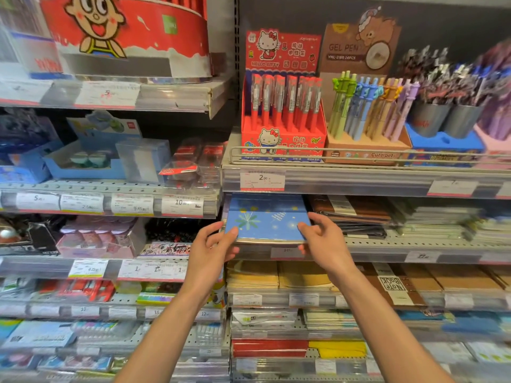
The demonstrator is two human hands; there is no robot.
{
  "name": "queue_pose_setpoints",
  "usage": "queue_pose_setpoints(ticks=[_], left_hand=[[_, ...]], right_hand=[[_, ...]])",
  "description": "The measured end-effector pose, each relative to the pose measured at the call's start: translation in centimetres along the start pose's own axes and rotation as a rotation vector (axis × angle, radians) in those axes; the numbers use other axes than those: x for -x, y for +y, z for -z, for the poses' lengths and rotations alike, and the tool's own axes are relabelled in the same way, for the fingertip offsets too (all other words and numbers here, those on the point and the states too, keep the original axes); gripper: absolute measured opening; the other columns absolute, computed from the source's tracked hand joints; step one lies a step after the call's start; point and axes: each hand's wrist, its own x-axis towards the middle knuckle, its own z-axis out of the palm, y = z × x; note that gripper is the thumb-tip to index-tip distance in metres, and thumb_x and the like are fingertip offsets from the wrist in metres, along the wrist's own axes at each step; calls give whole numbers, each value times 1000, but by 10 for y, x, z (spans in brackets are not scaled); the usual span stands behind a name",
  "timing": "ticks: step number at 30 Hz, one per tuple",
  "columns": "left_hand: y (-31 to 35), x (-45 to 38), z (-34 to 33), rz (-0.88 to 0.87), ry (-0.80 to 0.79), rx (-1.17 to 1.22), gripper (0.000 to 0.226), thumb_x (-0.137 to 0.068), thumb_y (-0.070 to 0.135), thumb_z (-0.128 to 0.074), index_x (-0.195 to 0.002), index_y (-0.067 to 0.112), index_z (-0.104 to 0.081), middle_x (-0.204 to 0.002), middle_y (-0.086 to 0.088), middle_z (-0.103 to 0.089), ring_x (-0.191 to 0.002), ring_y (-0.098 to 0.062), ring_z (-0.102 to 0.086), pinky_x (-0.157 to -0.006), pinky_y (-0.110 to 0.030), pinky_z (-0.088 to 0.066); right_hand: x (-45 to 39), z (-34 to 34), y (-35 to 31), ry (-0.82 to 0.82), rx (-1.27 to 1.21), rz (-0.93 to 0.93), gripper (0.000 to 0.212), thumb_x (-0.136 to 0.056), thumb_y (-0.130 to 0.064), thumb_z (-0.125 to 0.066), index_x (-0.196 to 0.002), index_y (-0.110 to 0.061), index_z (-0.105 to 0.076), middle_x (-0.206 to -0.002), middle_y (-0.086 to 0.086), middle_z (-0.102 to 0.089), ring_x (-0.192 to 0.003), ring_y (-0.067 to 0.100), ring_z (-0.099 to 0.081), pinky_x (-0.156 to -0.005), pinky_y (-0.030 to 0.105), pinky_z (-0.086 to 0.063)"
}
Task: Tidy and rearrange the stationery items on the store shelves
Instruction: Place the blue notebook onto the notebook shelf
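A person's left hand point(213, 246) and right hand point(322, 234) grip the near corners of a blue notebook point(266, 222), thumbs on its cover and fingers point(231, 252) curled under its front edge. The notebook lies on a stack at the left end of a shelf point(387, 244), its near edge at the shelf's lip. The likely risk is overhang: pulled further toward the fingers, the stack could tip off the lip onto the tan notebooks point(276, 273) below. Overhead room is tight, with the price-tag rail point(345, 181) of the pen shelf just above the fingers. Brown notebooks point(351, 210) crowd the right hand's outer side; an upright divider stands just beyond the left hand, leaving only straight in or out.
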Motion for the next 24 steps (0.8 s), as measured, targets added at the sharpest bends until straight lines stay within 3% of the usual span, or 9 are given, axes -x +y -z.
queue_pose_setpoints(ticks=[3, 6, 8, 11, 16, 18, 21, 23, 24], left_hand=[[-8, 1, 9, -53, -16, -159, 61, -81, 37, -75, -135, 22, -51, -112, 5, -67, -99, -9, -68, -95, -32, -53], [-12, -3, 11, -133, -6, -303, 69, -81, 43, -75, -141, 28, -46, -137, 11, -50, -118, -1, -53, -92, -21, -47], [-14, -8, 11, -174, -25, -364, 75, -82, 48, -73, -146, 31, -40, -148, 14, -39, -129, -2, -43, -105, -28, -41], [-16, -15, 10, -180, -81, -387, 85, -77, 62, -71, -150, 38, -34, -153, 19, -36, -139, -5, -36, -115, -38, -34], [-22, -22, 6, -208, -50, -383, 79, -82, 59, -66, -151, 38, -33, -154, 19, -35, -141, -5, -35, -117, -38, -33], [-23, -22, -1, -223, -19, -386, 74, -87, 54, -62, -152, 36, -32, -152, 20, -35, -137, 0, -34, -115, -30, -32], [-25, -27, -9, -226, 23, -343, 49, -93, 45, -59, -139, 46, -41, -126, 31, -54, -110, 19, -48, -101, -18, -38], [-27, -33, -14, -212, 56, -310, 44, -94, 43, -59, -136, 47, -45, -112, 25, -62, -103, 16, -55, -101, -21, -43], [-28, -36, -16, -198, 67, -296, 52, -93, 47, -59, -142, 42, -42, -120, 17, -63, -111, 9, -55, -105, -25, -43]], right_hand=[[4, 4, 2, 12, 183, 75, 60, -95, -41, -61, -148, -22, -41, -109, -10, -62, -81, 11, -69, -75, 34, -59], [18, 13, 15, -8, 365, 192, 69, -87, -56, -65, -147, -30, -42, -136, -17, -46, -114, 2, -54, -95, 28, -47], [22, 14, 21, -33, 434, 264, 71, -85, -58, -66, -146, -30, -44, -140, -19, -42, -130, 2, -41, -107, 30, -40], [15, 10, 25, -1, 538, 343, 64, -88, -53, -65, -144, -27, -48, -143, -15, -45, -135, 5, -35, -110, 23, -28], [-2, -1, 26, 31, 631, 383, 62, -93, -53, -58, -146, -23, -47, -152, -4, -44, -141, 11, -33, -115, 29, -27], [-8, -7, 25, 44, 663, 402, 63, -93, -55, -56, -147, -22, -47, -153, -2, -43, -142, 13, -34, -115, 31, -29], [-17, -12, 24, 28, 676, 405, 62, -96, -52, -54, -148, -21, -45, -156, 1, -40, -145, 14, -33, -116, 31, -29], [-24, -13, 25, 11, 669, 404, 59, -97, -50, -53, -148, -21, -44, -156, 2, -39, -146, 14, -33, -116, 32, -30], [-28, -13, 25, 7, 658, 403, 58, -98, -49, -53, -148, -21, -45, -156, 2, -40, -145, 15, -33, -116, 33, -32]])
